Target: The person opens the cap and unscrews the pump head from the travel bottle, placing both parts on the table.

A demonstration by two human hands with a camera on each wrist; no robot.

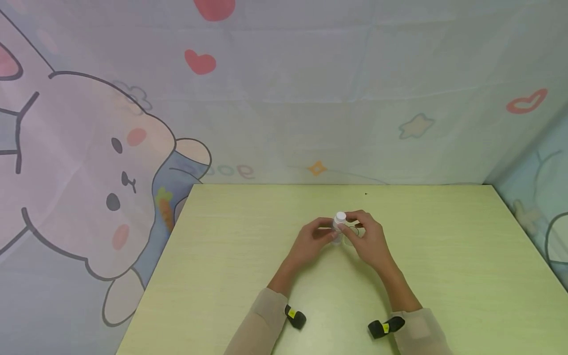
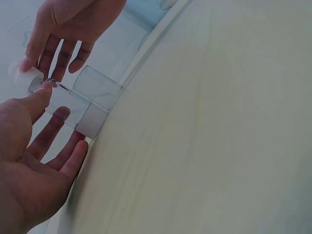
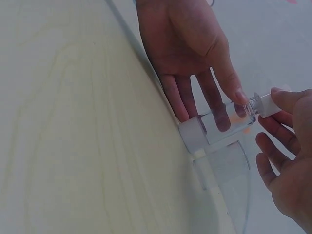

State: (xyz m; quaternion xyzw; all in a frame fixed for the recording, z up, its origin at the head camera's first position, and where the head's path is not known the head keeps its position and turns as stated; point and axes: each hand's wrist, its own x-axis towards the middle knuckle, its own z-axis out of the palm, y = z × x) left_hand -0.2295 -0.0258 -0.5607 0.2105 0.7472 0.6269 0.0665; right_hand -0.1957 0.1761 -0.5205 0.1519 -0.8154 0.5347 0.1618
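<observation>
A small clear bottle (image 3: 194,136) with a white band at its base stands upright on the table. My left hand (image 1: 309,242) holds its body, thumb near the neck and fingers around the far side. At the top, my right hand (image 1: 371,242) pinches the white cap (image 3: 268,105) between thumb and finger, its other fingers spread loosely. Screw threads show on the clear neck just under the cap. Close beside the bottle, on the right hand's side, stands an empty clear cup (image 2: 97,87), partly covered by the right hand in the head view.
The pale wooden table (image 1: 248,217) stretches around both hands. A printed cloth (image 1: 288,98) hangs behind its far edge, and a tiny dark speck (image 1: 366,194) lies near that edge. Black wrist cameras (image 1: 296,318) sit on both sleeves.
</observation>
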